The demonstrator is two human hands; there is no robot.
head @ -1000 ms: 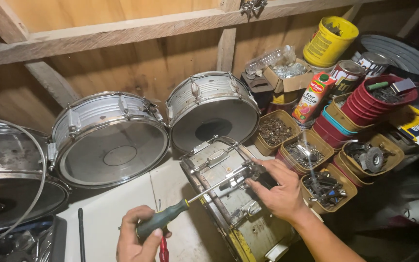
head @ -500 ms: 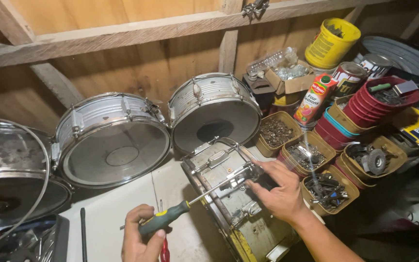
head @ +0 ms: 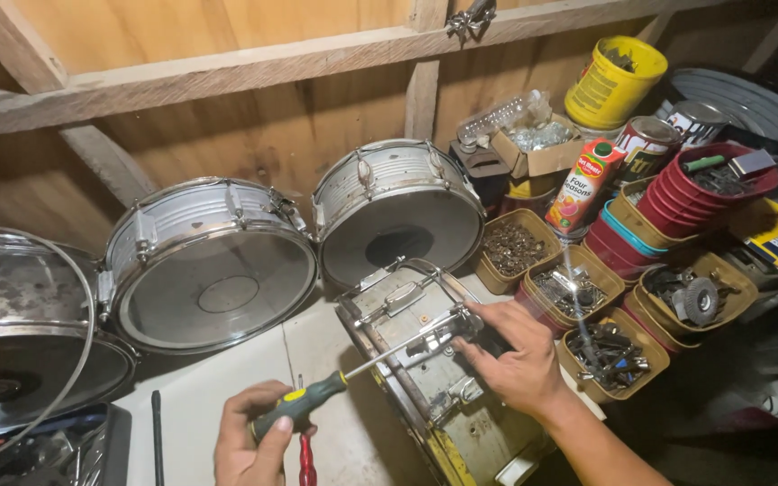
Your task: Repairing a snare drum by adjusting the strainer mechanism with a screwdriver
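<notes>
Left hand [head: 249,441] fisted low, palm up; right hand [head: 515,360] forward, fingers [head: 488,315] pinched together.

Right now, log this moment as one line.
left hand: grips screwdriver | tip: at lug hardware on drum shell | right hand: steadies lug | rest: two snare drums behind, tubs of parts right

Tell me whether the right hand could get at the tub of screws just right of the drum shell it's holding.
Probably yes: the right hand rests on the drum shell, and the open-topped tub of screws sits right beside it with nothing between.
</notes>
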